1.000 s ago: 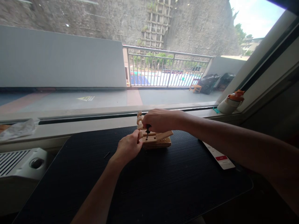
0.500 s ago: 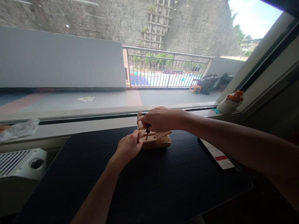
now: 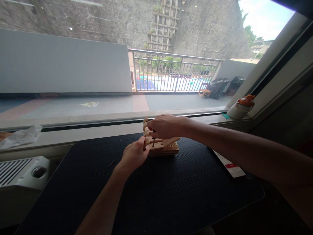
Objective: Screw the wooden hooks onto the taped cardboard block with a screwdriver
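My right hand point(image 3: 162, 126) is closed around a small hand drill point(image 3: 153, 142), a dark tool with a thin shaft. Its shaft points down, with the tip at a light wooden slat point(image 3: 157, 146). My fingers hide most of the tool's upper part. My left hand point(image 3: 134, 153) pinches the left end of the slatted wooden piece, beside a curved wooden part point(image 3: 146, 132). Under the slat lies a thicker wooden block point(image 3: 168, 151) with pale crumbs on top. Another slat slants up to the right, and a dark hole shows in the wood near it.
A black table point(image 3: 156, 195) carries the work. On it lie a thin dark nail-like piece point(image 3: 111, 163) to the left and a phone point(image 3: 231, 165) partly under my right forearm. The window sill holds a bottle point(image 3: 241, 107) and a clear plastic bag point(image 3: 21, 137).
My right hand has shifted slightly down and left and its grip has turned, covering more of the drill. The right forearm now hides more of the phone. My left hand stays put.
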A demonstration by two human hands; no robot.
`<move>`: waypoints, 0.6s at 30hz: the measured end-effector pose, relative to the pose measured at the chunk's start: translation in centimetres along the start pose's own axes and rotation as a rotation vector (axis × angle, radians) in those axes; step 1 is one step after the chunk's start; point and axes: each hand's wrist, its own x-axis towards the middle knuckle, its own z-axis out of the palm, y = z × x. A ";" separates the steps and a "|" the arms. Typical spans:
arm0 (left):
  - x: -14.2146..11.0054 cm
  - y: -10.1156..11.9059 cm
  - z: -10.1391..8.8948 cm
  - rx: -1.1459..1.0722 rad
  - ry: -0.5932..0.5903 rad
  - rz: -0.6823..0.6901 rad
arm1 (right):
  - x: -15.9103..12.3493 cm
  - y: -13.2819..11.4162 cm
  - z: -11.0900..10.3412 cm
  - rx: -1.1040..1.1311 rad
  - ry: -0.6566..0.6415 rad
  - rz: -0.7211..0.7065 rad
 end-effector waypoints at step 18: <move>0.0 0.0 0.0 -0.003 -0.011 -0.004 | -0.6 0.5 1.0 0.047 0.061 0.054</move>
